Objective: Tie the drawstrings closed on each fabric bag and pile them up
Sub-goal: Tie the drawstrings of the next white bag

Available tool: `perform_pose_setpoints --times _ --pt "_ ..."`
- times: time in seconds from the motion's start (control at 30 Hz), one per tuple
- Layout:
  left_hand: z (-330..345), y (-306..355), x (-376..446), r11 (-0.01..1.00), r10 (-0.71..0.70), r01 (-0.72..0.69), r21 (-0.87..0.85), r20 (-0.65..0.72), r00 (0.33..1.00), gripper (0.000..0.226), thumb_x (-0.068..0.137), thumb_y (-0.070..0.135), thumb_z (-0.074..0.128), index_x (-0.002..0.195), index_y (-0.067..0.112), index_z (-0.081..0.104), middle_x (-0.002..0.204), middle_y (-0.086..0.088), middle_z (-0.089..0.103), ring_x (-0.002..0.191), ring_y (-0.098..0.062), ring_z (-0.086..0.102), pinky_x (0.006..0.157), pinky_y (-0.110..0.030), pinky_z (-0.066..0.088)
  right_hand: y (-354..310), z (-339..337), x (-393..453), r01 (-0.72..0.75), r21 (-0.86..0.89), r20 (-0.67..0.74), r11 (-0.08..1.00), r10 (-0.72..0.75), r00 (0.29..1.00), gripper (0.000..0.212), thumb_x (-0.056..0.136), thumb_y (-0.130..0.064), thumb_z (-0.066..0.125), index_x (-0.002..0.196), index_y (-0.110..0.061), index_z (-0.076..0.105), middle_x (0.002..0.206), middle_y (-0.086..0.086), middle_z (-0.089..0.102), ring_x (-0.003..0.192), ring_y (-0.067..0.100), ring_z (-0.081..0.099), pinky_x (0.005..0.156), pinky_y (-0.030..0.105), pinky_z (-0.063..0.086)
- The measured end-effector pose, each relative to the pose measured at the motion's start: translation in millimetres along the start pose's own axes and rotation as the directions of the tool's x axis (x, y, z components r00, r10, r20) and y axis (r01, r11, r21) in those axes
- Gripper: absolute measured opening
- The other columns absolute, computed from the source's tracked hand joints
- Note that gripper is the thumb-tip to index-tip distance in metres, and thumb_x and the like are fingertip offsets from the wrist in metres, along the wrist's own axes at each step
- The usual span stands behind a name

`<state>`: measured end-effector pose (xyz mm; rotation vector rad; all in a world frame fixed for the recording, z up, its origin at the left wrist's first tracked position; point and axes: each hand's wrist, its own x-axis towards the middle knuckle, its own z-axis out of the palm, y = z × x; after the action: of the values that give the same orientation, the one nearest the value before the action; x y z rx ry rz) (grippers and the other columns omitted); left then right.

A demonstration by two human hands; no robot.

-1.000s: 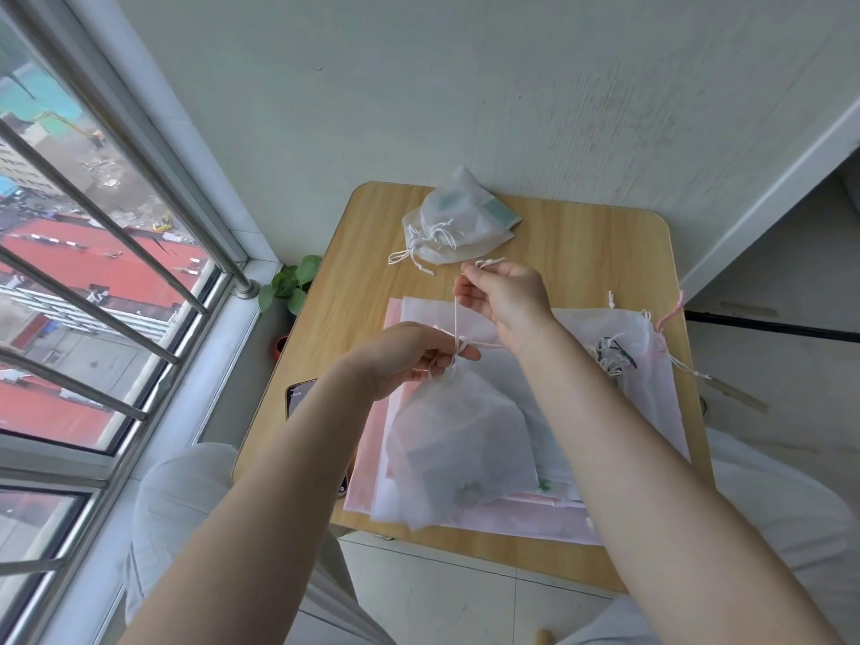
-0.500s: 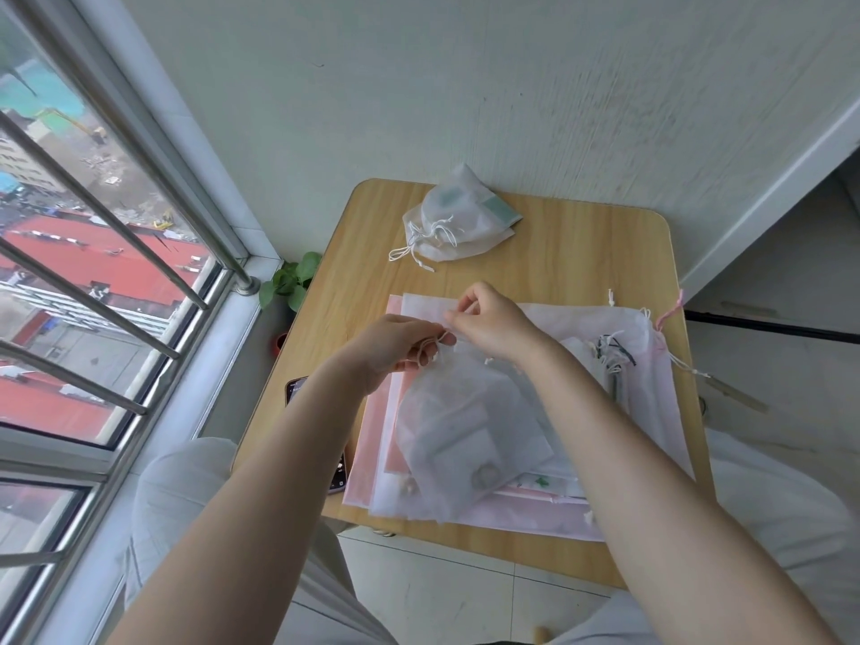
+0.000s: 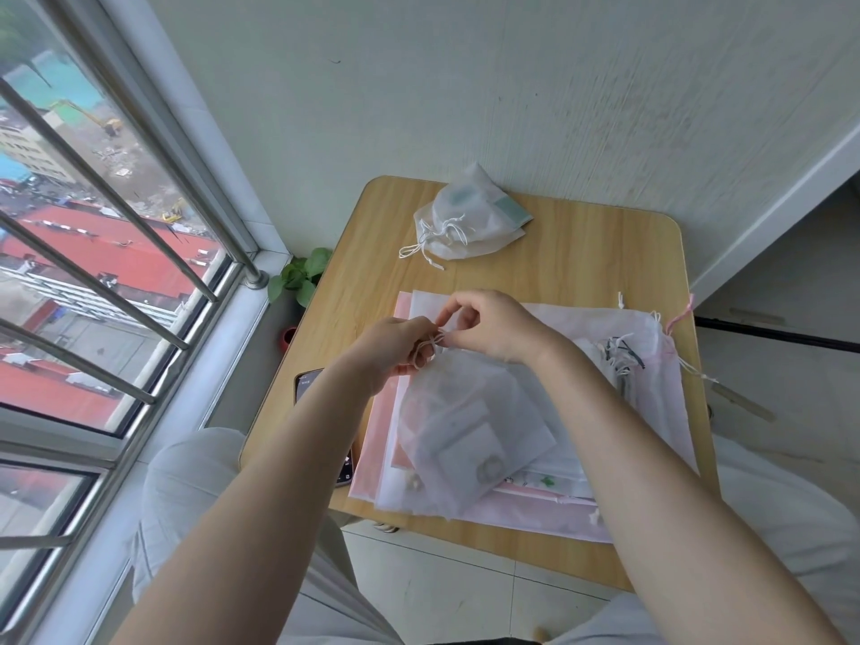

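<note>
A small translucent white drawstring bag point(image 3: 458, 430) lies on a stack of flat white and pink fabric bags point(image 3: 600, 360) on the wooden table point(image 3: 577, 253). My left hand point(image 3: 395, 349) and my right hand point(image 3: 488, 325) meet at the bag's gathered mouth, and both pinch its white drawstring point(image 3: 430, 349), which loops between the fingers. At the table's far side sits a pile of tied white bags point(image 3: 465, 221) with their cords trailing to the left.
A dark phone point(image 3: 309, 384) lies at the table's left edge, partly under my left forearm. A barred window fills the left side. A small green plant point(image 3: 300, 274) stands in the corner by the table. The wall runs close behind the table.
My right hand came down from holding the drawstring pulled up high and now meets my left hand at the bag's mouth. The bag settled flatter on the stack.
</note>
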<state>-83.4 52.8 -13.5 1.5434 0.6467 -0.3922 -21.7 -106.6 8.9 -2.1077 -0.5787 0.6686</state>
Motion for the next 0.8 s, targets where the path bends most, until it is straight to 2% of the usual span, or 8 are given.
perform_pose_setpoints --times 0.13,0.23,0.33,0.47,0.6,0.7,0.8 --pt "-0.5 -1.7 1.0 0.999 -0.004 0.004 0.048 -0.011 1.000 0.022 0.091 0.023 0.056 0.083 0.007 0.070 0.062 0.000 0.058 0.057 -0.013 0.052 0.061 -0.025 0.047 -1.7 -0.2 2.7 -0.027 -0.120 -0.010 0.992 0.026 1.000 0.013 0.078 -0.026 0.080 0.086 -0.018 0.075 0.062 -0.012 0.054 0.054 0.001 0.048 0.052 0.013 0.037" --pt "-1.0 -1.5 -0.7 0.995 0.000 -0.003 0.097 0.033 0.999 0.026 0.091 0.023 0.055 0.085 0.007 0.075 0.059 0.002 0.054 0.054 -0.011 0.048 0.061 -0.023 0.045 -1.8 -1.6 4.1 -0.033 -0.200 0.033 0.979 0.041 0.999 0.013 0.080 -0.026 0.076 0.080 -0.013 0.074 0.074 -0.006 0.068 0.071 0.010 0.062 0.065 0.025 0.049" --pt "-1.0 0.4 -3.0 0.990 0.011 -0.015 0.144 0.034 0.999 0.025 0.092 0.023 0.055 0.081 0.011 0.074 0.060 0.002 0.051 0.055 -0.011 0.045 0.061 -0.022 0.043 -3.1 -3.0 5.0 -0.045 -0.246 0.123 0.968 0.078 0.989 0.024 0.086 -0.030 0.067 0.082 -0.006 0.070 0.077 -0.003 0.064 0.072 0.016 0.056 0.066 0.028 0.045" --pt "-2.4 1.0 1.3 0.973 0.096 -0.089 0.213 -0.024 0.995 0.026 0.095 0.021 0.055 0.076 0.015 0.072 0.062 0.002 0.054 0.057 -0.012 0.045 0.060 -0.022 0.039 -7.9 -0.3 -1.2 -0.101 -0.179 0.272 0.979 0.148 0.951 0.016 0.088 -0.024 0.061 0.075 -0.014 0.063 0.072 -0.004 0.054 0.065 0.011 0.048 0.061 0.022 0.037" --pt "0.4 3.1 3.8 0.946 0.180 -0.174 0.273 0.002 0.984 0.028 0.096 0.025 0.056 0.075 0.017 0.073 0.060 0.005 0.059 0.060 -0.011 0.049 0.068 -0.026 0.040 -8.7 1.7 -5.3 -0.159 -0.091 0.374 0.983 0.181 0.910 0.017 0.085 -0.010 0.058 0.069 -0.007 0.063 0.067 0.004 0.062 0.064 0.015 0.058 0.068 0.027 0.047" --pt "2.0 6.5 4.5 0.948 0.200 -0.206 0.244 0.048 0.979 0.025 0.094 0.026 0.061 0.074 0.017 0.074 0.065 0.004 0.065 0.068 -0.013 0.054 0.074 -0.028 0.044 -4.0 -4.0 -3.9 -0.190 -0.063 0.294 0.980 0.200 0.935 0.016 0.086 -0.015 0.056 0.073 -0.007 0.060 0.067 0.007 0.061 0.064 0.019 0.056 0.066 0.029 0.046" --pt "1.6 5.7 5.1 0.958 0.177 -0.185 0.218 0.054 0.983 0.027 0.091 0.027 0.065 0.072 0.010 0.074 0.067 0.000 0.067 0.069 -0.015 0.054 0.074 -0.028 0.044 1.5 -10.4 -1.5 -0.235 0.069 0.166 0.970 0.221 0.961 0.020 0.093 -0.021 0.053 0.078 -0.009 0.058 0.061 0.003 0.048 0.053 0.018 0.042 0.052 0.028 0.039"
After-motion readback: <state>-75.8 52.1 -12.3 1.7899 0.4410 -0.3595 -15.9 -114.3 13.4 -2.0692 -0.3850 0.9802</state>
